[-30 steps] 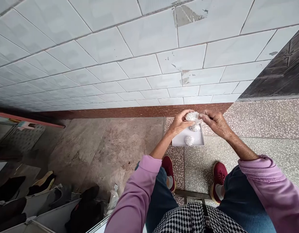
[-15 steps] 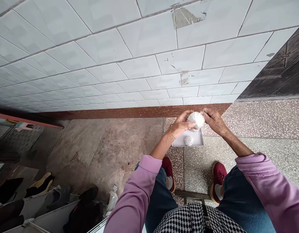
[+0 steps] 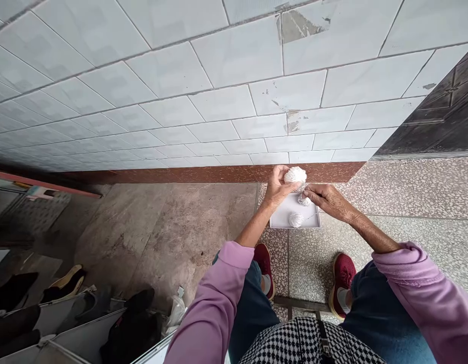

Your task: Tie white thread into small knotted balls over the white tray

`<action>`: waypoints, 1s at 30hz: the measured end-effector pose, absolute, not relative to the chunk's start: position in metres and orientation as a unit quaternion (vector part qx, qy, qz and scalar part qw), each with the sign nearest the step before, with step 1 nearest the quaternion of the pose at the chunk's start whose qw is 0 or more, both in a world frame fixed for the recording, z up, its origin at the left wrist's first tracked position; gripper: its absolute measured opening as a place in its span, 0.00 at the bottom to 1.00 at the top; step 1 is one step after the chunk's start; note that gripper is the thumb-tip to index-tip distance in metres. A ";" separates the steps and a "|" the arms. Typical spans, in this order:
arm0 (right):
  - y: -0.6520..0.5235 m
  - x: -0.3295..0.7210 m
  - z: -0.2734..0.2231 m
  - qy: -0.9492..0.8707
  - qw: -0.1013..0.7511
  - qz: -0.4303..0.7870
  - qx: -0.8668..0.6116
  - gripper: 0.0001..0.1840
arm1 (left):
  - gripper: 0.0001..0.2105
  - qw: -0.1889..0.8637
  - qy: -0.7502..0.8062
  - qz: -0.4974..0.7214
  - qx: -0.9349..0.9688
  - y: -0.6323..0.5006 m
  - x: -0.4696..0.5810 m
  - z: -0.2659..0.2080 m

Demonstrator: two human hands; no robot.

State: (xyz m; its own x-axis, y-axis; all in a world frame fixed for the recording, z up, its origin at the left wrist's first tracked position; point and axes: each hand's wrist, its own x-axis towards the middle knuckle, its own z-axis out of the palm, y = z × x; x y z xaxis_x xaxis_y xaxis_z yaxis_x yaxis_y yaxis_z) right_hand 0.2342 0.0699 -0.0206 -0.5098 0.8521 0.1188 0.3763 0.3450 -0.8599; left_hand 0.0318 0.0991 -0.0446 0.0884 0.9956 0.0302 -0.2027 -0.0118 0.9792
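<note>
White ball (image 3: 295, 175) in left hand (image 3: 276, 189)

The left hand grasps it. At the ball's four o'clock, the right hand (image 3: 330, 201) keeps thumb and finger together; whether holding something, I cannot tell. At six o'clock, a tray (image 3: 280, 218) bears other white balls (image 3: 296, 219).

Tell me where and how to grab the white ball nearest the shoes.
Probably pinch the white ball across its widest part, from above: it looks round, its top is uncovered, and the near edge of the tray lies close.

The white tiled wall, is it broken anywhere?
Yes. The white rectangular-tiled wall has a jagged grey patch high above the left hand, which holds a round white stringy ball. The white surface looks chipped away there.
</note>
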 end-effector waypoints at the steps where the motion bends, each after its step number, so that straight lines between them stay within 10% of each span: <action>1: 0.070 0.235 -0.017 -0.761 0.299 0.416 -0.398 0.28 | 0.33 0.553 0.423 0.522 0.493 0.099 0.032 -0.044; 11: 0.081 0.249 -0.007 -0.677 0.425 0.403 -0.444 0.38 | 0.27 0.719 0.350 0.327 0.505 0.091 0.023 -0.030; 30: 0.087 0.239 -0.032 -0.643 0.427 0.455 -0.444 0.29 | 0.31 0.763 0.287 0.442 0.374 0.086 0.034 -0.021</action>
State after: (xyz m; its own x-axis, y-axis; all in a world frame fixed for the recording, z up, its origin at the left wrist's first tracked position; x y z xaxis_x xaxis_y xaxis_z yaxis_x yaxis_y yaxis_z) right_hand 0.2389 0.0872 -0.0324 -0.2412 0.9595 0.1453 0.1834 0.1921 -0.9641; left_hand 0.0343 0.0856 -0.0208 0.4447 0.8893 -0.1070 -0.4602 0.3293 0.8245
